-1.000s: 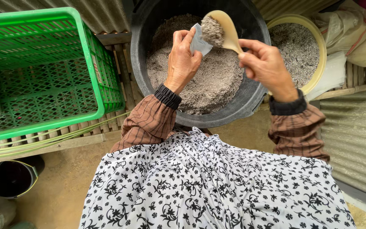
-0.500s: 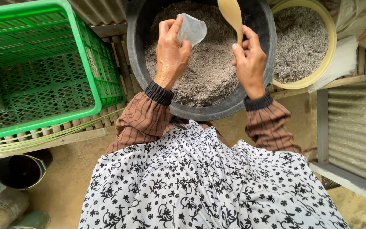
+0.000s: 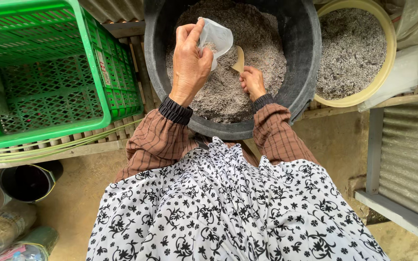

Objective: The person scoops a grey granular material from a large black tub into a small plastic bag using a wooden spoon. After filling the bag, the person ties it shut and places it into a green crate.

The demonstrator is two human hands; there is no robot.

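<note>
My left hand (image 3: 189,63) holds a small clear plastic bag (image 3: 217,36) open above a large black tub (image 3: 301,72) filled with grey, grainy soil mix (image 3: 262,53). Some of the mix lies inside the bag. My right hand (image 3: 252,82) grips a wooden spoon (image 3: 239,61) whose bowl digs down into the mix just below the bag. Both hands are inside the tub's rim, close together. My sleeves are brown plaid.
A green plastic crate (image 3: 49,67) stands left of the tub on wooden slats. A yellow-rimmed basin (image 3: 380,72) of the same grey mix sits to the right. A dark pot (image 3: 27,181) and bagged items lie low left. Corrugated metal (image 3: 412,159) lies at right.
The spoon, earlier raised with a heap of mix near the bag, has come down into the tub. My left hand still holds the bag, now lower over the mix.
</note>
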